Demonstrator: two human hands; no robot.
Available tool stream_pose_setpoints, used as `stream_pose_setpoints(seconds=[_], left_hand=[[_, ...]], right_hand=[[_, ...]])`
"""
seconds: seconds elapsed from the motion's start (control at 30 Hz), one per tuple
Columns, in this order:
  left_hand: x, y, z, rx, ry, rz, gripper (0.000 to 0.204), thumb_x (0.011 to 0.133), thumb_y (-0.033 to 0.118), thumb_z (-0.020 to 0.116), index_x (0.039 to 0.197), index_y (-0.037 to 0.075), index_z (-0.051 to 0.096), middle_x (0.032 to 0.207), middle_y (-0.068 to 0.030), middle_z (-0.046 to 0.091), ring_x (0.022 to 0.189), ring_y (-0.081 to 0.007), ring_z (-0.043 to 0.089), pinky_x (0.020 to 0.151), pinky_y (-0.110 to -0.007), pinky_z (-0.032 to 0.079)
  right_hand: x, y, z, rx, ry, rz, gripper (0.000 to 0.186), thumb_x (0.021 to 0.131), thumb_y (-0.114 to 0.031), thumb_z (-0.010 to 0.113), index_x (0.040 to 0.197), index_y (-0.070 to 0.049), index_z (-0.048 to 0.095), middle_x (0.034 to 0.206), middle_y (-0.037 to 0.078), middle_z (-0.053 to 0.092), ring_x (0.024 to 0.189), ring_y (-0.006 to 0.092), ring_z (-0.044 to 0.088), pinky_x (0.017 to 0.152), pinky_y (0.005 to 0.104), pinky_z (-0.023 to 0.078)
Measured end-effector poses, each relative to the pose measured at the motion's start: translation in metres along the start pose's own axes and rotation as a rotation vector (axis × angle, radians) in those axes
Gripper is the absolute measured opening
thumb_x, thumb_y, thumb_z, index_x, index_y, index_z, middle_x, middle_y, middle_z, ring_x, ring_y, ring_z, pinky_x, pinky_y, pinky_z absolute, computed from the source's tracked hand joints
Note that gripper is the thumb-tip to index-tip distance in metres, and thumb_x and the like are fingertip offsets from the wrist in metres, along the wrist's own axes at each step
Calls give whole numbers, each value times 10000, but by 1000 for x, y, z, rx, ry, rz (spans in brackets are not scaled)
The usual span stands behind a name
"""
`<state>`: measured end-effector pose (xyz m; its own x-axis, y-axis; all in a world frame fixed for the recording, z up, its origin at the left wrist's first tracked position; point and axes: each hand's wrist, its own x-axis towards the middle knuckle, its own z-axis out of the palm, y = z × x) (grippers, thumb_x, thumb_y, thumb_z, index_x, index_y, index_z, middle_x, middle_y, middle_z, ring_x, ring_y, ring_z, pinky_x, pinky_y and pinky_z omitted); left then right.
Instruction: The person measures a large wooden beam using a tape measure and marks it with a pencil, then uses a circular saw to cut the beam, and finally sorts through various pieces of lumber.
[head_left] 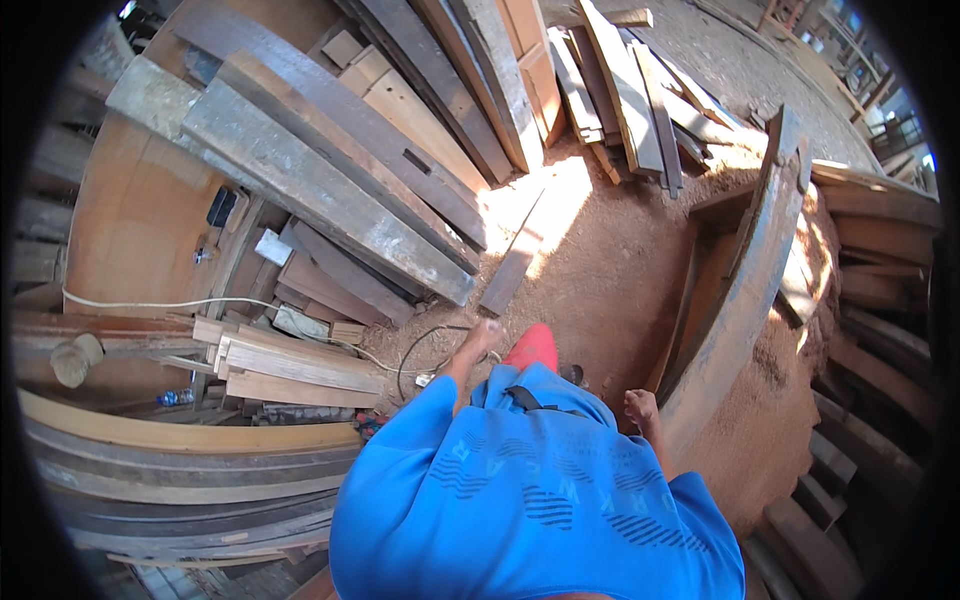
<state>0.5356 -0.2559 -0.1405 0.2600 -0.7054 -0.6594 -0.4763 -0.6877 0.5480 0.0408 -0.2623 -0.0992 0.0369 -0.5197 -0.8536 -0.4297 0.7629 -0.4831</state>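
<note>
My left hand [484, 338] hangs in front of my body, beside the near end of a dark narrow plank [512, 272] on the dirt floor. Its fingers are too smeared to read, and I see nothing clearly held in it. At my right side, my right hand [640, 406] has its fingers curled in, with nothing visible in them. Close to that hand stands a long, worn wooden beam [738, 292]. Below my left hand a dark cable [408, 362] loops over the ground. A red shoe [534, 346] shows between my hands.
Thick grey boards [330, 185] lean over a stack at the left. Pale cut strips [290, 365] lie below them, crossed by a white cord [150, 303]. More planks [625, 95] lean at the far side. Stacked timber [880, 340] lines the right, beside reddish sawdust [755, 425].
</note>
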Motion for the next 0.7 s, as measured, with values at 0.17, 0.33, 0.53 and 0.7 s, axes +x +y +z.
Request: stream_pose_setpoints(seconds=[0.17, 0.33, 0.53, 0.7], left_hand=[[-48, -43, 14, -6, -318, -248, 423, 984, 402, 625, 1200, 57, 739, 1143, -249, 748, 1092, -345, 724, 932, -458, 553], [-18, -127, 38, 152, -160, -190, 409, 985, 408, 614, 1174, 72, 750, 1096, -246, 757, 1050, -348, 734, 896, -471, 556], [46, 6, -8, 61, -219, -149, 467, 966, 416, 655, 1209, 23, 719, 1131, -238, 753, 1059, -345, 733, 903, -467, 557], [110, 61, -38, -233, 55, 46, 543, 923, 416, 706, 1274, 2, 683, 1223, -231, 730, 1158, -325, 701, 978, -411, 550]], right_hand=[[16, -43, -44, 100, 68, -95, 304, 1009, -286, 642, 1109, 0, 662, 838, 49, 647, 563, 127, 571, 431, 253, 371], [53, -98, -42, 122, 0, -213, 285, 1013, -269, 632, 1141, -14, 644, 824, 29, 629, 561, 98, 555, 426, 239, 372], [70, -140, -28, 77, -4, -108, 259, 986, -261, 642, 1049, -10, 659, 734, 8, 594, 527, 90, 521, 421, 242, 350], [95, -187, -16, -57, -153, -32, 248, 995, -246, 633, 1087, -19, 678, 788, 39, 644, 593, 137, 587, 456, 306, 433]])
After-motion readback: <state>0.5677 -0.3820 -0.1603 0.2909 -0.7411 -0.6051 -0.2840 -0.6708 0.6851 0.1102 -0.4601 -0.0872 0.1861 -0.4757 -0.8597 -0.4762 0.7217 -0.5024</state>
